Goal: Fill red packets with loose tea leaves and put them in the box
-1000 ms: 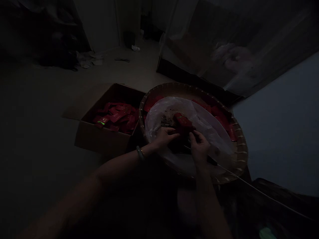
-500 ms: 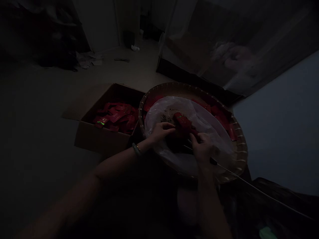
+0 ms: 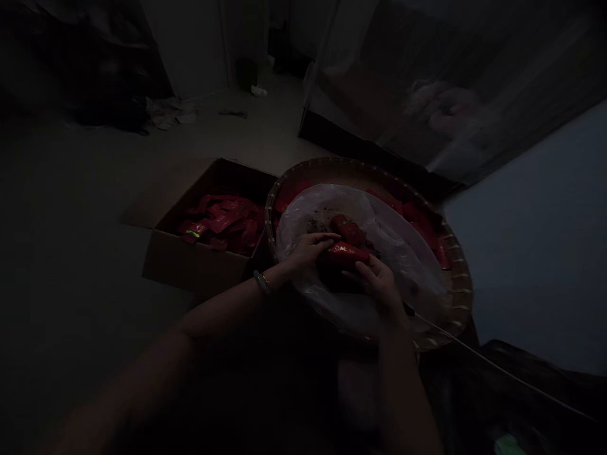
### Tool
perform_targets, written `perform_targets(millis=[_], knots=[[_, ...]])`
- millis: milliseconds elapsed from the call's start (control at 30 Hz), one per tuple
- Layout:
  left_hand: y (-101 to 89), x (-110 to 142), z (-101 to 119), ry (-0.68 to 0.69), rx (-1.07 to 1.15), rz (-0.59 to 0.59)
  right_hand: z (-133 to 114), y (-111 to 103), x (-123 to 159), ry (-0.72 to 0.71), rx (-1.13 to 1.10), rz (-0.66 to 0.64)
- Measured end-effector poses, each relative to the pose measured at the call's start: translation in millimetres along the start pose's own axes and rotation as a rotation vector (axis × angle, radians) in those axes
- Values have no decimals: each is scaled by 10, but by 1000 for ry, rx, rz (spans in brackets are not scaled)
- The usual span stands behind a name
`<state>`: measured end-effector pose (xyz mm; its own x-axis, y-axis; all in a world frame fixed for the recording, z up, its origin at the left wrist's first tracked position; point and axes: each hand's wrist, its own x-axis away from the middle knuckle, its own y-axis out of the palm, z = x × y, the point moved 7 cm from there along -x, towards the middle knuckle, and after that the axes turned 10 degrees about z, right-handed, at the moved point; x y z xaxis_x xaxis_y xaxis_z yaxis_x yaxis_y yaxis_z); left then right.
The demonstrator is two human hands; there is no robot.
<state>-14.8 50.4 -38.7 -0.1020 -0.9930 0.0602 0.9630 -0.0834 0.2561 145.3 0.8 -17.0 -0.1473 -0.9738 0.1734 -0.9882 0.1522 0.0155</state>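
Observation:
A shiny red packet with pale lettering lies level between my two hands. Its left end is pinched by my left hand, which has a bangle on the wrist. My right hand grips the right end between thumb and fingers. Just beyond it, another red packet rests among dark loose bits on a whitish plastic sheet. Below the held packet sits a dark object, too dim to make out; a pale cord runs off to the right from near my right wrist.
The round woven bamboo tray carries the sheet, with more red packets along its far right rim. On its left stands an open cardboard box full of red packets. A pale wall rises at right. The room is very dark.
The red packet has come up level between both hands, its lettering now showing. My right hand has turned and its fingers have extended along the packet; my left hand has closed on the other end.

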Motion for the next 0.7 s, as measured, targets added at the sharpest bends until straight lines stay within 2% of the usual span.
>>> perform_targets(millis=[133, 267, 333, 400, 467, 500, 533, 600, 700], knots=[[56, 11, 38, 45, -23, -70, 104, 88, 33, 152, -150, -84], [123, -7, 35, 58, 7, -157, 69, 134, 78, 170, -276, -134], [105, -24, 61, 106, -66, -143, 41, 157, 85, 155, -303, -164], [36, -8, 182, 280, -246, -46, 41, 163, 68, 138, -296, -170], [10, 97, 377, 566, -501, 47, 77, 149, 30, 122, -259, -151], [51, 179, 451, 715, -641, 42, 105, 139, 8, 116, -236, -139], [130, 257, 470, 828, -782, -28, 137, 133, -11, 112, -214, -132], [260, 360, 422, 956, -1011, -160, 200, 135, -33, 115, -177, -140], [340, 367, 319, 986, -1158, -238, 249, 167, -22, 150, -155, -181]])
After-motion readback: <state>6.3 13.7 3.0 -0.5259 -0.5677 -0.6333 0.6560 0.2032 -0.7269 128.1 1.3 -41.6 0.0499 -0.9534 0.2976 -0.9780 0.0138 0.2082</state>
